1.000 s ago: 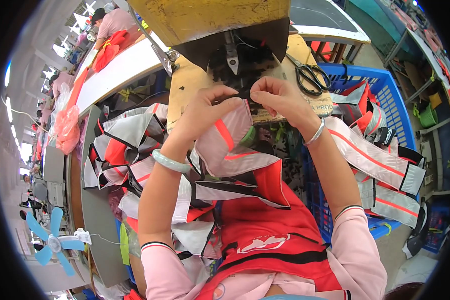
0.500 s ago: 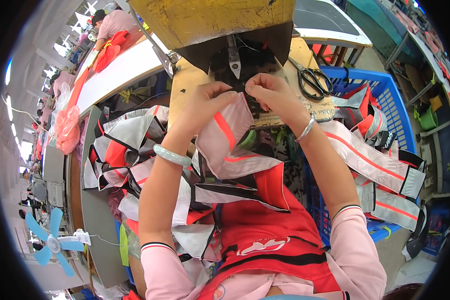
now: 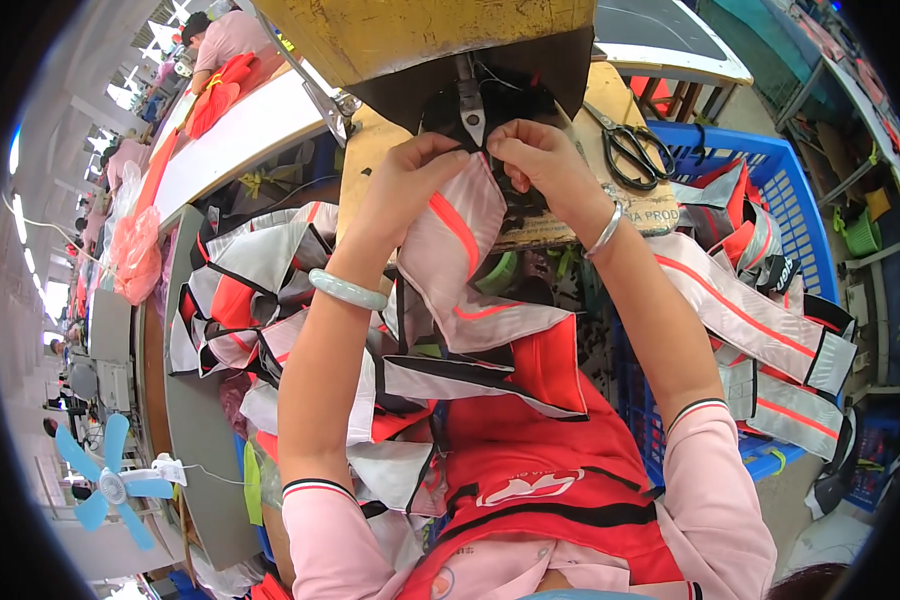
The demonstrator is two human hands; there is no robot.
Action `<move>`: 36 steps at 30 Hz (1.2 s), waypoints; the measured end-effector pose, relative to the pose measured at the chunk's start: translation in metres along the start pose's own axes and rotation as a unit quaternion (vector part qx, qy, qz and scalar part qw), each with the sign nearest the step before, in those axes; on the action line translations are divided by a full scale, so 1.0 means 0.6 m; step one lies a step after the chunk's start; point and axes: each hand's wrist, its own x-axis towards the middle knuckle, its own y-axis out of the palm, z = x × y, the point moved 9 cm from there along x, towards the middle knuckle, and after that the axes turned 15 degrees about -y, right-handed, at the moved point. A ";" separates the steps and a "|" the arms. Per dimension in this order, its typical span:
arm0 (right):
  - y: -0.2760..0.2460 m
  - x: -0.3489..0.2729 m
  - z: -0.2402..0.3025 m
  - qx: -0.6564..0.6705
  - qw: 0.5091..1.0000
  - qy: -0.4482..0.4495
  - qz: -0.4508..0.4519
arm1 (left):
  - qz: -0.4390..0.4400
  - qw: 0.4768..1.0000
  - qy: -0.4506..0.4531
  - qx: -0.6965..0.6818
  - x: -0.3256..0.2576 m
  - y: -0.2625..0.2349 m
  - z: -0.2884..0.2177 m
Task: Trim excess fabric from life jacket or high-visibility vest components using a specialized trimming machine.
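Observation:
My left hand (image 3: 425, 180) pinches the edge of a pale grey fabric piece (image 3: 470, 225) with a red stripe and dark edging. At its upper corner my right hand (image 3: 542, 165) is closed, thumb and fingertips together. That corner lies right by the pointed metal tip (image 3: 473, 122) of a machine with a worn yellow housing (image 3: 440, 35). From my hands the fabric hangs down over my red apron (image 3: 540, 450), showing a red panel near its lower end. Exactly what the right fingertips grip is partly hidden.
Black-handled scissors (image 3: 632, 155) lie on the wooden machine table (image 3: 370, 150), right of my hand. A blue basket (image 3: 790, 190) holding similar fabric pieces stands to the right. More pieces (image 3: 260, 270) are heaped at left. A co-worker (image 3: 230, 40) sits far left by a white table.
Both hands have moved slightly forward with the fabric, bringing its corner up close to the metal tip. Both remain closed.

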 end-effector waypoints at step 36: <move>0.047 -0.223 0.100 -0.556 0.788 -0.138 0.227 | -0.017 0.938 0.158 0.309 -0.220 0.104 0.135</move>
